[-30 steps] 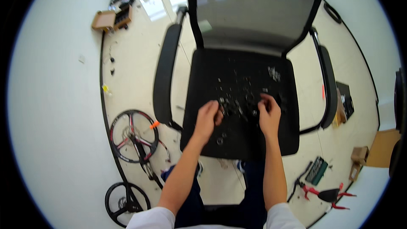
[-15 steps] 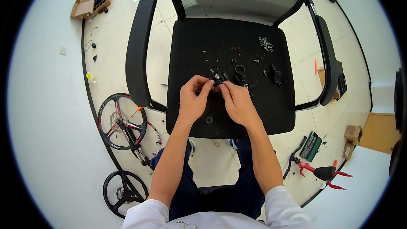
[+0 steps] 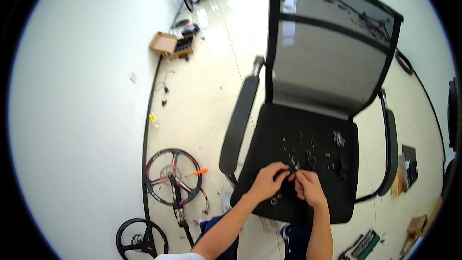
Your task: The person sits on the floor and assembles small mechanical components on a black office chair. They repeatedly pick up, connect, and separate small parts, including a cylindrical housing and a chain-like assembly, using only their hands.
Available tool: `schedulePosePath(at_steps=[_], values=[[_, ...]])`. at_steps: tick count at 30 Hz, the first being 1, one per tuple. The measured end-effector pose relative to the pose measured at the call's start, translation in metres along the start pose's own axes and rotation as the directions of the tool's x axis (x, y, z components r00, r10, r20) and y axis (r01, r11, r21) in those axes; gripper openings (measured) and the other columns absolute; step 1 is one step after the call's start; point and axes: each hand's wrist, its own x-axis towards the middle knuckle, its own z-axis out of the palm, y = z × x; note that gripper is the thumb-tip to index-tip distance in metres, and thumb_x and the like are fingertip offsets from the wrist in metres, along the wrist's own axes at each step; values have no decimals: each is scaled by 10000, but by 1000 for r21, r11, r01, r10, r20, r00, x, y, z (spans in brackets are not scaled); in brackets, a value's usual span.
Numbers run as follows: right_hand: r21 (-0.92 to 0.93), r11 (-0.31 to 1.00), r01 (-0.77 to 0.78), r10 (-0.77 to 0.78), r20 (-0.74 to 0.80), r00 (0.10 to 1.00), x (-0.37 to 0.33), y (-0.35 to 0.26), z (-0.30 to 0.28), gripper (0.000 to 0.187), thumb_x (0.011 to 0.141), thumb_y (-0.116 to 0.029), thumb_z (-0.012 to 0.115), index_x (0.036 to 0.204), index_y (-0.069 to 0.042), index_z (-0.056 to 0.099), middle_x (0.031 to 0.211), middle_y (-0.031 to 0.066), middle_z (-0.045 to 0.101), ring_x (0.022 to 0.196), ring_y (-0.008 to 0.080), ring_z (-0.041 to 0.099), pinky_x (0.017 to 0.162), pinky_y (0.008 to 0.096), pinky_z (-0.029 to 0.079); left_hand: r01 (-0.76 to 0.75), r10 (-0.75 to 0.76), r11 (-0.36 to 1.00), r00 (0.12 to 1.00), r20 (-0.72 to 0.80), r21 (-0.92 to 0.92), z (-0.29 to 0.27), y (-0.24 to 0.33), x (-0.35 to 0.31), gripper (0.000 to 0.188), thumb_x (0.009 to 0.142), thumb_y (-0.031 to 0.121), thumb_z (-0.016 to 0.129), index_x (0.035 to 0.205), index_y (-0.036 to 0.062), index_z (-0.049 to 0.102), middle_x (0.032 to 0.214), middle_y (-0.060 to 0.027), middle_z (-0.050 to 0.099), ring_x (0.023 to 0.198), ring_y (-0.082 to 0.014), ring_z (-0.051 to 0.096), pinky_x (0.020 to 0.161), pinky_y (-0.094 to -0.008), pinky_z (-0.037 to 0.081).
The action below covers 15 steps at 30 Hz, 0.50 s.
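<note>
Both hands meet over the black fabric office-chair seat (image 3: 308, 163) — left hand (image 3: 264, 183) and right hand (image 3: 310, 188) pinch one small dark metal part (image 3: 292, 165). Fitting step, apparently; next calls for fine fingertip alignment.

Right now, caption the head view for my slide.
Both hands, left hand and right hand, pinch a small dark part over the parts-strewn black office chair seat.

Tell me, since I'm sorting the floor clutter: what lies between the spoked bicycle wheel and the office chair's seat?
In the head view, an orange-handled tool lies on the floor between the spoked wheel and the seat; the chair's left armrest also crosses that stretch.
</note>
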Motion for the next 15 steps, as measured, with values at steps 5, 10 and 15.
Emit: schedulePosePath(at_steps=[5,10,15], values=[[-544,787,290,-369,-38,929,16,26,0,222,987,-148,517,919,32,628,557,103,525,463,188,509,435,309,364,125,-126,992,992,29,27,-7,0,-9,152,923,116,642,999,-16,645,852,-146,675,738,-246,664,651,-317,501],[-825,433,364,-629,13,777,16,26,18,170,947,-108,560,900,43,620,728,251,630,691,438,631,580,438,473,222,-227,972,971,69,73,8,-6,-17,153,927,120,636,980,-23,648,785,-152,683,684,-217,675,630,-303,504],[-753,555,354,-605,-74,792,16,24,18,190,956,-122,572,870,44,605,701,220,624,621,329,640,548,408,463,293,-294,955,955,-24,-37,5,-6,-10,177,939,140,633,978,-30,661,781,-127,693,719,-167,685,672,-294,524]])
